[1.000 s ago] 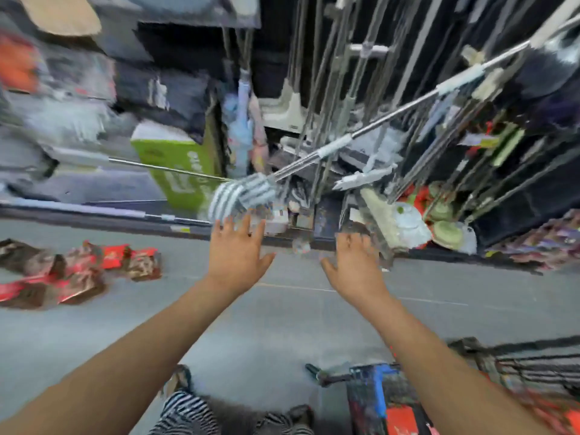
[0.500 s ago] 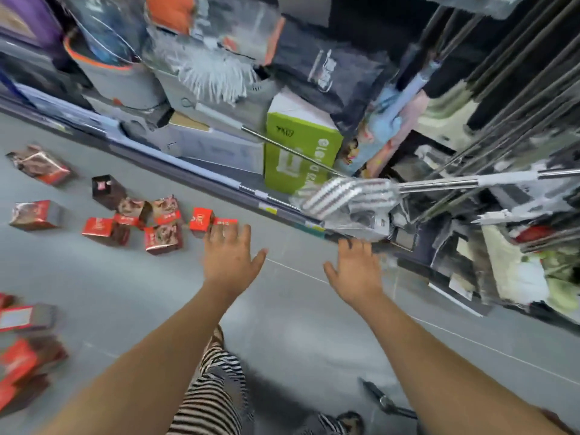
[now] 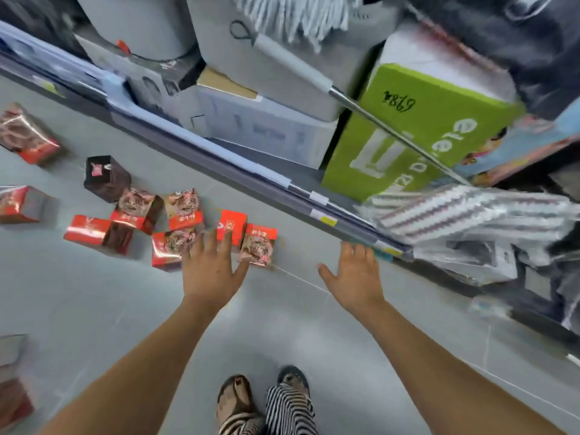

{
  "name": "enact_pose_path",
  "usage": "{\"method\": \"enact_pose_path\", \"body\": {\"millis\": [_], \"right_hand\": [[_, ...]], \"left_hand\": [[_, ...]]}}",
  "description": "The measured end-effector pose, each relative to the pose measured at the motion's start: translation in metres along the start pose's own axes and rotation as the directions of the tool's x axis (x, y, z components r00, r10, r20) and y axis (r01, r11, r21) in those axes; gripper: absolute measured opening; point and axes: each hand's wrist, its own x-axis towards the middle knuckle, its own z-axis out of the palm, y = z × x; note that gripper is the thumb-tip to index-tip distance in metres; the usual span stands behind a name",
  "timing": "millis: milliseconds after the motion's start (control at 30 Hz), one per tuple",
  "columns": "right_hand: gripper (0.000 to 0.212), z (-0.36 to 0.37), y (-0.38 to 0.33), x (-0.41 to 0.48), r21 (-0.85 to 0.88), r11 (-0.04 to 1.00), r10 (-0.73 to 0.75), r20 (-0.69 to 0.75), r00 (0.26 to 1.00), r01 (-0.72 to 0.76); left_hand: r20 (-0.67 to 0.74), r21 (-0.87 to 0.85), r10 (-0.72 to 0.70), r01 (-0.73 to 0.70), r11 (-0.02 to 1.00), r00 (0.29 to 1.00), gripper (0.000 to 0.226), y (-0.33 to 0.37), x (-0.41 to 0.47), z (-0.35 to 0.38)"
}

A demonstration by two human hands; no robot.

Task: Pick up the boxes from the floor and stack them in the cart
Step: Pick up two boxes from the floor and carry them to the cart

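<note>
Head view, looking down at a grey floor beside a low shelf edge that runs diagonally from upper left to lower right.

Far left: red and brown boxes lie apart on the floor, one at the upper left, one at the left edge, and more, blurred and cut off, at the lower left.

Left of centre: a cluster of small boxes. A dark brown box stands at the back. Below it lie a red box on its side, two boxes with printed fronts, and a box touching the fingers of the left hand. A plain red box and a printed box sit just beside each other, closest to the shelf edge.

Centre: left hand, palm down, grip wide, fingers spread and empty, fingertips overlapping the plain red box in this view; whether they touch it cannot be told. Two sandalled feet and a striped trouser leg appear at the bottom.

Right of centre: right hand, palm down, grip wide and empty, over bare floor near the shelf edge.

Right: a green carton stands on the shelf, a metal mop handle crossing in front of it. A striped mop head in clear wrap overhangs the shelf edge.

No cart is visible.
</note>
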Motion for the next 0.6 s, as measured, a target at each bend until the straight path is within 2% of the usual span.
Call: {"method": "enact_pose_path", "body": {"millis": [167, 300, 433, 600], "right_hand": [[0.079, 0.155, -0.011, 0.107, 0.089, 0.994, -0.068, -0.001, 0.998, 0.068], [0.085, 0.253, -0.023, 0.18, 0.164, 0.979, -0.117, -0.044, 0.992, 0.122], [0.101, 0.308, -0.026, 0.231, 0.179, 0.937, -0.291, -0.078, 0.953, 0.301], [0.126, 0.334, -0.04, 0.267, 0.067, 0.857, -0.508, -0.048, 0.86, 0.511]], "left_hand": [[-0.099, -0.092, -0.103, 0.094, 0.991, 0.99, 0.079, -0.043, 0.074, 0.147], [-0.214, -0.166, -0.149, 0.114, 0.979, 0.965, 0.087, -0.065, 0.124, 0.231], [-0.304, -0.118, -0.101, 0.068, 0.991, 0.947, 0.093, -0.079, 0.156, 0.289], [-0.269, -0.137, -0.174, 0.141, 0.98, 0.947, 0.095, -0.082, 0.18, 0.311]]}}
